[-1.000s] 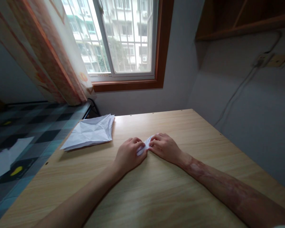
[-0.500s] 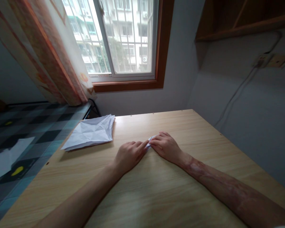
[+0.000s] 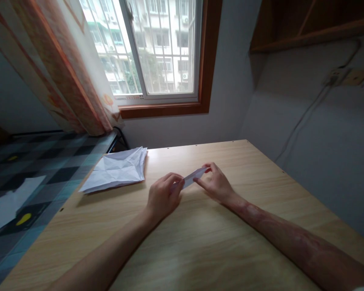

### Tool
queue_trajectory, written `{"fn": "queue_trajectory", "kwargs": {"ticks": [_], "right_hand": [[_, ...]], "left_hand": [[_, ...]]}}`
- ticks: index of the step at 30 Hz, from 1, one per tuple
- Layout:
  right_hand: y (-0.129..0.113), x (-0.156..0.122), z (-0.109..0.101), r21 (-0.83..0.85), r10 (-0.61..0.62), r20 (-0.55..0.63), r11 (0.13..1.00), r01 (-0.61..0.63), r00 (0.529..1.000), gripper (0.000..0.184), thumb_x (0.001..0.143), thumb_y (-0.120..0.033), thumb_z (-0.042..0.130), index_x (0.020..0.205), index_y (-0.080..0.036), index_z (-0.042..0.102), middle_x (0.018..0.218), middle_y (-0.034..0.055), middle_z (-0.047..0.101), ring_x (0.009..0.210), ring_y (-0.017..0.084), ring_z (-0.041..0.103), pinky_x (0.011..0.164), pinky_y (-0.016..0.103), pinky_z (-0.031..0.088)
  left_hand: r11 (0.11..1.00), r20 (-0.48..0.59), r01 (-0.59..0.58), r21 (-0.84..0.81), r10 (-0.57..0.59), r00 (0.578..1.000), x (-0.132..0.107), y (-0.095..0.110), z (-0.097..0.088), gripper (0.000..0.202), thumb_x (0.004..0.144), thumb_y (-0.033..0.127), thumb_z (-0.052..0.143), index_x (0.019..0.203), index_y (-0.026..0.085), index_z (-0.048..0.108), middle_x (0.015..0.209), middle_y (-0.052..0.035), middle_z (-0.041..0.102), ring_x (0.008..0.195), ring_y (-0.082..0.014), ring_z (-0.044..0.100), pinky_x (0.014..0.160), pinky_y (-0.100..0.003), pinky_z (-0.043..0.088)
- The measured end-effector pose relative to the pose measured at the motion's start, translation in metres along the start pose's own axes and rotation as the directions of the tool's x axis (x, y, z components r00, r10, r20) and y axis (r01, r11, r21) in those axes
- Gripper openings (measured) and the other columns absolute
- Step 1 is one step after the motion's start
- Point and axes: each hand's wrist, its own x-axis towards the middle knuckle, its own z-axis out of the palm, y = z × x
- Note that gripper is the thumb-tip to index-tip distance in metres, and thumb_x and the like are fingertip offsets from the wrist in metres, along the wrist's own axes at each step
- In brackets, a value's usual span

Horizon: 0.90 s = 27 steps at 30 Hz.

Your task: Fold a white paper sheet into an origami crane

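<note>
A: What do I have hold of?

B: Your left hand (image 3: 164, 195) pinches one end of the folded paper (image 3: 190, 178), your right hand (image 3: 217, 186) the other, and it slants over the table (image 3: 188, 246)

A: Which step is this?

B: Working a fold, I judge (your grip hides its ends); the next move calls for matched edges and an even pinch, with the paper stack (image 3: 118, 167) well apart, to your left

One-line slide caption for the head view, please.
Left hand and right hand hold a folded white paper strip at a wood-grain table, a creased paper stack lying near its far left corner.
</note>
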Motion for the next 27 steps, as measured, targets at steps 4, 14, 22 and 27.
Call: {"fn": "queue_trajectory", "kwargs": {"ticks": [4,14,22,27], "right_hand": [[0.002,0.003,0.009,0.408,0.234,0.05,0.883,-0.234,0.971,0.066,0.075,-0.062,0.094,0.115,-0.024,0.058,0.113,0.0086,0.076,0.087,0.023,0.075,0.079,0.038,0.061],[-0.015,-0.004,0.011,0.597,0.086,0.271,0.767,-0.238,0.959,0.035,0.086,-0.053,0.09,0.094,-0.02,0.081,0.1,0.0068,0.082,0.095,0.023,0.077,0.093,0.038,0.061],[-0.02,-0.01,0.01,0.485,0.053,0.259,0.856,-0.178,0.964,0.036,0.087,-0.055,0.089,0.092,-0.02,0.077,0.096,0.0062,0.078,0.093,0.023,0.073,0.089,0.037,0.061],[-0.022,-0.015,0.011,0.503,0.131,0.164,0.842,-0.197,0.978,0.047,0.085,-0.051,0.092,0.112,-0.025,0.063,0.108,0.0061,0.081,0.093,0.024,0.078,0.089,0.04,0.064]], "left_hand": [[0.99,-0.084,0.03,-0.14,-0.042,0.996,0.0,0.006,0.003,0.016,0.109,0.03,0.062,0.099,0.023,0.073,0.109,-0.0079,0.08,0.097,-0.0225,0.075,0.087,-0.033,0.057],[0.915,-0.02,0.115,-0.387,-0.133,0.991,0.002,0.009,0.012,0.014,0.104,0.031,0.072,0.096,0.021,0.076,0.108,-0.0079,0.079,0.1,-0.0221,0.075,0.088,-0.033,0.06],[0.839,0.105,0.193,-0.509,-0.162,0.981,0.004,0.016,0.013,0.021,0.102,0.04,0.076,0.095,0.02,0.078,0.116,-0.0112,0.078,0.11,-0.0246,0.074,0.097,-0.036,0.062],[0.8,0.155,0.332,-0.5,-0.295,0.943,0.001,0.018,0.013,0.027,0.102,0.045,0.074,0.097,0.019,0.078,0.098,-0.0073,0.081,0.093,-0.0229,0.075,0.077,-0.03,0.062]]}}
